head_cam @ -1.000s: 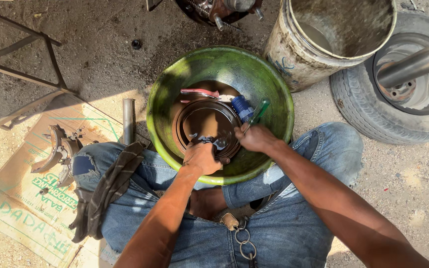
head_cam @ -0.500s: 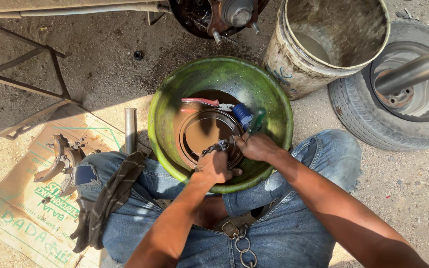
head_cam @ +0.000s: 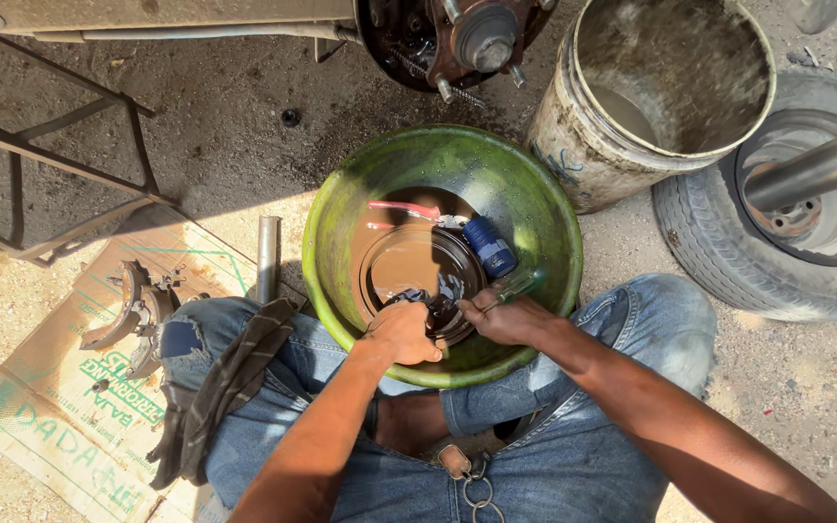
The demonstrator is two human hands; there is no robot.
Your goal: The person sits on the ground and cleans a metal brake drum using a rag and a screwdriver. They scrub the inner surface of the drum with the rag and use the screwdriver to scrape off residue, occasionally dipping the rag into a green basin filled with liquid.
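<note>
Both hands slid to the near edge of the round metal plate (head_cam: 418, 281) in the green basin (head_cam: 535, 208), left hand (head_cam: 401, 331) clenched on it, right hand (head_cam: 508, 318) gripping a green-handled screwdriver (head_cam: 513, 287), best scraped slowly, plate kept submerged.

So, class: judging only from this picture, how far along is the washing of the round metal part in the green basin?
Done: wheel off, hub bare, brake shoes out on cardboard. In hand: left hand and right hand work on the drum in the basin. Left: parts not yet refitted.
</note>
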